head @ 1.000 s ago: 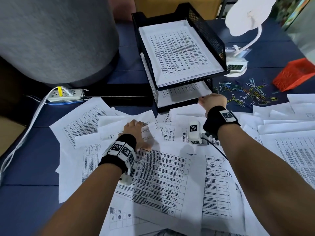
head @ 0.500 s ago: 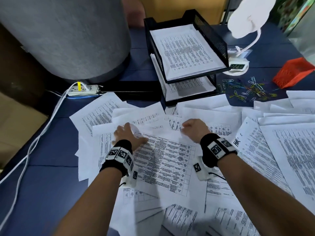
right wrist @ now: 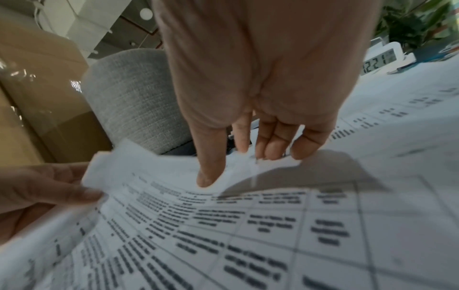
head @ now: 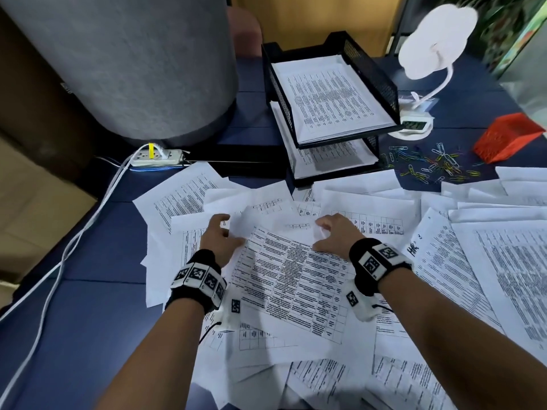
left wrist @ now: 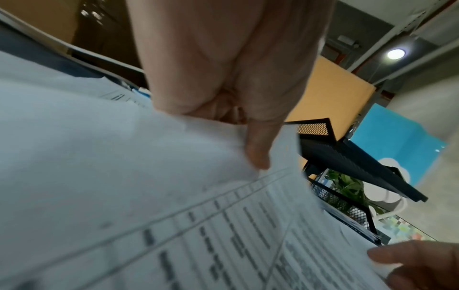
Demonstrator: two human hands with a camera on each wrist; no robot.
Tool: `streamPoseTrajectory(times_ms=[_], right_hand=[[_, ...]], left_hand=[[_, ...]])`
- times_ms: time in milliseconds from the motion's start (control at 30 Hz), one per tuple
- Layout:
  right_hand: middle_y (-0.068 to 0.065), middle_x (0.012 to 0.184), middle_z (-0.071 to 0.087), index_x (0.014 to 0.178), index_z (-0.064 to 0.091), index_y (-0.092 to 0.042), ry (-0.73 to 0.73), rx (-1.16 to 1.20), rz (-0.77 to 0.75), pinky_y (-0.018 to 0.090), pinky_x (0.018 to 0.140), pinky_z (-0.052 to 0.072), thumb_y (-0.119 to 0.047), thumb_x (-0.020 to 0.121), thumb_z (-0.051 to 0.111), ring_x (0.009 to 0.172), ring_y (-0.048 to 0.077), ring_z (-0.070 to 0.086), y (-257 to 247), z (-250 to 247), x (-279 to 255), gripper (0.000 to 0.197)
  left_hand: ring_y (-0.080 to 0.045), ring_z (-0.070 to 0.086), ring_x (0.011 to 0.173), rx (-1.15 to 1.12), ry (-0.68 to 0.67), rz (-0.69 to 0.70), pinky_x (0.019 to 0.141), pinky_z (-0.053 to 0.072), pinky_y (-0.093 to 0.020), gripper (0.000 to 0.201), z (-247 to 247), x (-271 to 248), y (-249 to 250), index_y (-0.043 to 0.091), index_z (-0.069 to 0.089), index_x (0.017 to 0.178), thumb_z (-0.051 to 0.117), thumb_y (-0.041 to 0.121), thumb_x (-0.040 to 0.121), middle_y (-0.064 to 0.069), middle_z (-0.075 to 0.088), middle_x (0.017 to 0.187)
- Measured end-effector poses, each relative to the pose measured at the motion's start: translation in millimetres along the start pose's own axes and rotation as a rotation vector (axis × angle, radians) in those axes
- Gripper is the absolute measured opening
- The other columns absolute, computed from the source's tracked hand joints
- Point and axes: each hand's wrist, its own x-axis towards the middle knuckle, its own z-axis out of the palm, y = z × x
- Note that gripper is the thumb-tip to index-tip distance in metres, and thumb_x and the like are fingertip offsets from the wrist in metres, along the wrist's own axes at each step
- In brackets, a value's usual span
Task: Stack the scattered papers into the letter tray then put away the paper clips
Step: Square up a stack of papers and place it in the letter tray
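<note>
Both hands were clamped on one printed sheet [head: 291,279]: the left hand [head: 220,241] pinched its far left corner, thumb on top, and the right hand [head: 333,235] pinched the far right corner, which curled up between thumb and fingers [right wrist: 273,145]. The sheet lay on top of loose papers [head: 488,253] spread across the blue tabletop [head: 83,321]. Beyond them stood a black mesh tray [head: 373,72] with two tiers, each holding a stack of printed pages. Right of it, coloured clips [head: 429,164] lay scattered on the tabletop beside an orange basket [head: 509,136]. A white lamp [head: 435,39] with a clock base stood behind, a grey fabric cylinder [head: 124,60] and a power strip [head: 157,156] at the far left
</note>
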Motion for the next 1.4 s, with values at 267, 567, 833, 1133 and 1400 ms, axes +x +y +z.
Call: streamPoseTrajectory(times_ms=[267, 567, 833, 1133, 1400], right_hand=[[-0.010, 0.111, 0.061, 0.124, 0.047, -0.027, 0.169, 0.120, 0.117, 0.050, 0.106, 0.032, -0.042, 0.070, 0.078, 0.111, 0.019, 0.056, 4, -18, 2, 0.064], [0.011, 0.098, 0.070, 0.104, 0.069, -0.007, 0.277, 0.389, 0.133, 0.033, 0.085, 0.050, -0.017, 0.084, 0.068, 0.094, 0.027, 0.065, 24, -28, 2, 0.023], [0.015, 0.104, 0.067, 0.111, 0.062, -0.002, 0.440, 0.535, 0.255, 0.034, 0.081, 0.048, -0.005, 0.085, 0.064, 0.085, 0.023, 0.058, 32, -21, -2, 0.026], [0.018, 0.121, 0.060, 0.122, 0.057, -0.002, 0.267, 0.424, 0.252, 0.033, 0.087, 0.047, 0.002, 0.089, 0.041, 0.106, 0.032, 0.057, 16, -7, 0, 0.036], [0.020, 0.125, 0.055, 0.130, 0.048, -0.002, 0.292, 0.430, 0.220, 0.037, 0.091, 0.049, -0.012, 0.087, 0.061, 0.108, 0.034, 0.057, 8, -8, -11, 0.046]], left_hand=[[-0.023, 0.067, 0.081, -0.273, -0.010, 0.257, 0.078, 0.054, -0.035, 0.021, -19, 5, 28, 0.021, 0.066, 0.089, 0.072, 0.004, 0.080, -0.003, 0.071, 0.089], [-0.033, 0.060, 0.099, 0.037, -0.100, -0.107, 0.087, 0.050, -0.040, 0.071, -19, 12, -5, 0.017, 0.039, 0.134, 0.079, 0.026, 0.076, -0.009, 0.052, 0.114], [-0.020, 0.059, 0.072, -0.117, -0.097, -0.144, 0.061, 0.048, -0.026, 0.044, -5, 5, -17, 0.010, 0.053, 0.118, 0.075, 0.011, 0.079, -0.011, 0.067, 0.101], [-0.029, 0.046, 0.124, 0.431, -0.318, -0.057, 0.100, 0.035, -0.034, 0.052, 23, 0, 7, 0.004, 0.041, 0.136, 0.035, 0.042, 0.101, -0.017, 0.045, 0.141], [-0.023, 0.050, 0.080, 0.159, -0.148, 0.110, 0.063, 0.041, -0.029, 0.016, 27, -2, 4, 0.005, 0.045, 0.104, 0.046, 0.020, 0.098, -0.006, 0.051, 0.082]])
